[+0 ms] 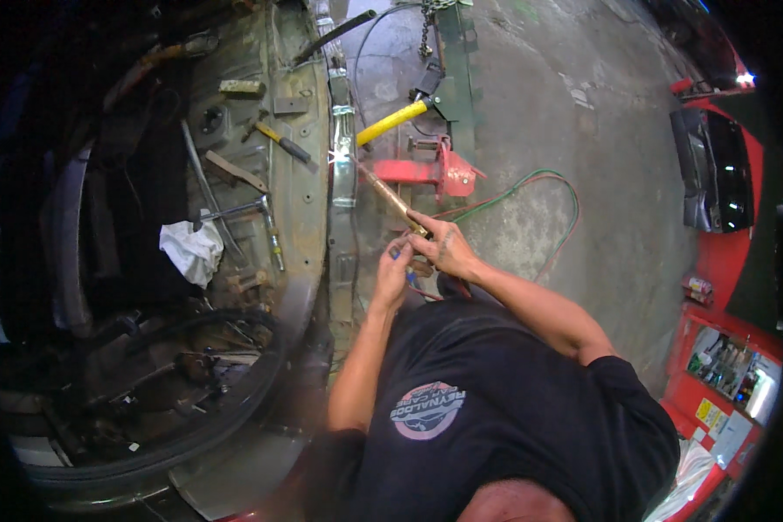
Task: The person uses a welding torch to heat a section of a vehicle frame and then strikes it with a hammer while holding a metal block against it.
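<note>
A long brass-coloured gas torch (390,198) slants up and left from my hands. Its tip is at the metal sill (344,130) of a stripped car body, where a bright white spot glows. My right hand (448,246) is wrapped around the torch's rear part. Just below and to its left, my left hand (393,274) is closed at the torch's back end, beside small blue parts, its fingertips partly hidden. Red and green hoses (531,177) loop out to the right from behind my hands.
A yellow bar (394,121) and a red steel arm (409,171) stand beside the sill. On the car floor lie a hammer (283,141), a ratchet-like tool (272,233) and a white rag (191,252). At right is a red cabinet (705,400).
</note>
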